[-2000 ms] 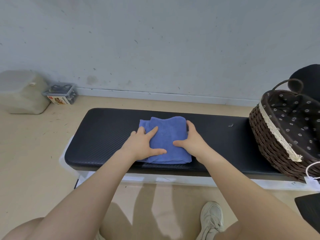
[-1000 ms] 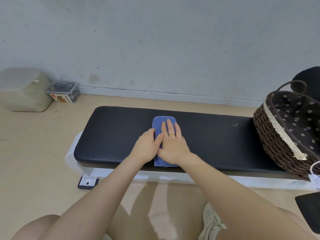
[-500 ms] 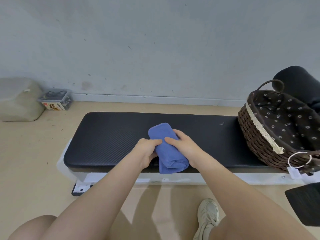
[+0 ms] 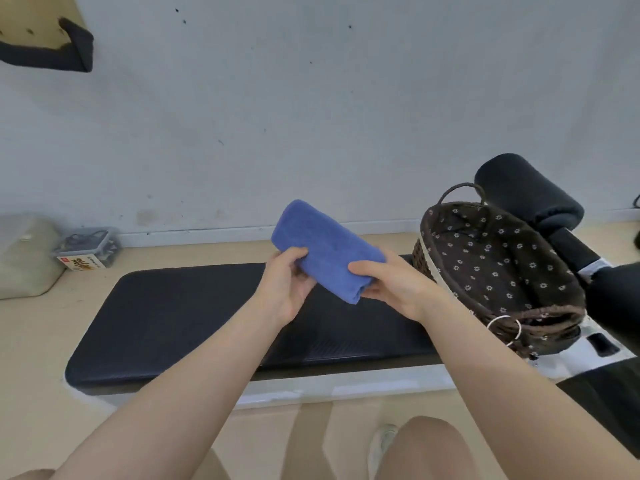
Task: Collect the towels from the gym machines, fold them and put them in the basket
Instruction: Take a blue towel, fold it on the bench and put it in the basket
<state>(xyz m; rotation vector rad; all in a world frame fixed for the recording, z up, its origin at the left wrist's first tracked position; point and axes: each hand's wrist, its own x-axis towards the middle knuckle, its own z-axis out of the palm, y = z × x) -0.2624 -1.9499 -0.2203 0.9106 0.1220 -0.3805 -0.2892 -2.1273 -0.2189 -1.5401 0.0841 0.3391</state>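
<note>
Head view: both hands (image 4: 287, 289) round folded towel (image 4: 327, 251).

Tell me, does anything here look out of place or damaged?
Nothing stands out. Both hands, left and right, hold the folded towel above the bench; the basket stands upright and empty.

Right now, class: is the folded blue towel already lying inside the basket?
No: both hands, left hand and right hand, hold the towel above the bench, beside the basket.

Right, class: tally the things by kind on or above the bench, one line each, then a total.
Blue towel, held in left hand and right hand: 1
Wicker basket: 1
Hands: 2
Total: 4
</note>
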